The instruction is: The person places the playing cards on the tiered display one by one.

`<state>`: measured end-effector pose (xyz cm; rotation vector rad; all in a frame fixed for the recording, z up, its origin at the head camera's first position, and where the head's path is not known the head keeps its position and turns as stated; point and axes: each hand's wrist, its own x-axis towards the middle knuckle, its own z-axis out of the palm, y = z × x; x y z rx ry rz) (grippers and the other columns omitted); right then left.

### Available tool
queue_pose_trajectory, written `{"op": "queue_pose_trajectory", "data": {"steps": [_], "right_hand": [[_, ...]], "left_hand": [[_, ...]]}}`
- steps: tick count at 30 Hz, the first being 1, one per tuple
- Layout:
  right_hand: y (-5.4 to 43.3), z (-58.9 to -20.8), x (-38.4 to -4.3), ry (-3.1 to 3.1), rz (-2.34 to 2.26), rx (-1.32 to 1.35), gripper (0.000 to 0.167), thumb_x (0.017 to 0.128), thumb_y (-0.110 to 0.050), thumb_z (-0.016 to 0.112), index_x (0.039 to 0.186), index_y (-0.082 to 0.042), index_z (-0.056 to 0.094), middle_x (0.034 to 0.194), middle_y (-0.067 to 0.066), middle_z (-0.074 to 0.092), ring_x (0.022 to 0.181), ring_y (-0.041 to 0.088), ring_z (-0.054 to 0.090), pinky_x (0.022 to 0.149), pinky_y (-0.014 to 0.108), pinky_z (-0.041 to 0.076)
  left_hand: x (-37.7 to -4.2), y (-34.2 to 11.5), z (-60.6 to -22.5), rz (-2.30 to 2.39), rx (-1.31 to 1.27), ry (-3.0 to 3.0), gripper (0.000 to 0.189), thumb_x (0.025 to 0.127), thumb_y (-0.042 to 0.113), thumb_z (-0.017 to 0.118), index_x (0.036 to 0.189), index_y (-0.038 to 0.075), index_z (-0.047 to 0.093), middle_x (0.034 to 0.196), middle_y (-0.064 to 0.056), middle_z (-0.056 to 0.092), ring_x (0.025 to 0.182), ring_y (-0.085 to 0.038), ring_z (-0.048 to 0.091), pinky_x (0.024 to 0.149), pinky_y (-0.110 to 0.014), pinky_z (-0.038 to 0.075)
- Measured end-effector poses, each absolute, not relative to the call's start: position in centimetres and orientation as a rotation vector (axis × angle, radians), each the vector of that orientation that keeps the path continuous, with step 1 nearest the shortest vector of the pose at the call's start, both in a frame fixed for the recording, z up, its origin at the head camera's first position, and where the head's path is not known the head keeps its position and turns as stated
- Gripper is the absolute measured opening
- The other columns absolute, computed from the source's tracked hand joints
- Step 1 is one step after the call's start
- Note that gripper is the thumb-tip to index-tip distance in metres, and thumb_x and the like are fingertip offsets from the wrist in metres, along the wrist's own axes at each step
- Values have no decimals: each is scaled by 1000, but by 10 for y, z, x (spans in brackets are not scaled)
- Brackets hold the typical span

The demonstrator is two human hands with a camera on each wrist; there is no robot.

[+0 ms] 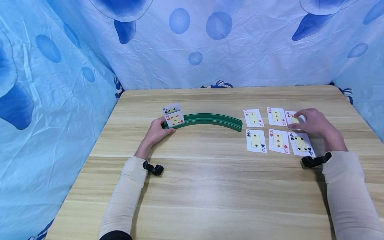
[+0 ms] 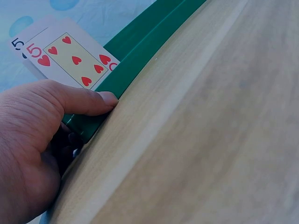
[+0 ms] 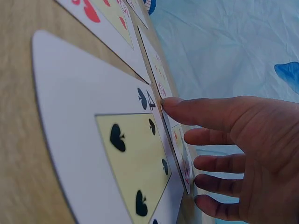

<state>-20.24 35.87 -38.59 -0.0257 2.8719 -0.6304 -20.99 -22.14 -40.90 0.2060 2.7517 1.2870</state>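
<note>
A curved green card holder (image 1: 210,117) lies on the wooden table, and my left hand (image 1: 156,131) grips its left end. The thumb presses along the front side of the holder in the left wrist view. Two cards stand in that end: the five of hearts (image 2: 74,58) in front and a black five (image 1: 171,108) partly hidden behind it. My right hand (image 1: 315,123) is over the four of diamonds (image 1: 291,116), partly covering it. In the right wrist view the thumb tip is right at that card's edge, fingers spread. Just nearer lies the four of spades (image 1: 301,144).
Face-up in two rows lie the two of diamonds (image 1: 253,118), three of diamonds (image 1: 277,116), two of clubs (image 1: 256,140) and three of hearts (image 1: 279,141). A blue patterned curtain (image 1: 225,60) hangs behind and beside the table (image 1: 210,186).
</note>
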Motion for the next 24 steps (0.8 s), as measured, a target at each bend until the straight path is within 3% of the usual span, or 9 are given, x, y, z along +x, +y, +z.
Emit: {"op": "queue_pose_trajectory", "data": {"steps": [9,15,24], "right_hand": [[361,-384,-201,2858,-581,-60,83,87,-55,71,133,10,46,144,43,26,127,57,27,97,70,33],[364,-384,-202,2852,-565,-95,80,87,-50,72,133,9,45,145,43,25,123,58,25,93,67,33],[365,-384,-208,2862,-529,-108,77,86,-49,74,130,8,47,144,45,25,129,59,25,100,72,29]], "left_hand": [[-210,-221,-409,1296,203,2747,53,88,15,75,135,-2,57,139,-22,59,128,-36,57,110,-51,44],[-209,-221,-408,1292,189,2742,54,88,14,75,136,-2,56,141,-22,57,130,-36,55,112,-51,42],[-209,-221,-409,1303,202,2743,55,88,15,75,137,-1,56,139,-23,59,128,-36,57,111,-51,44]]}}
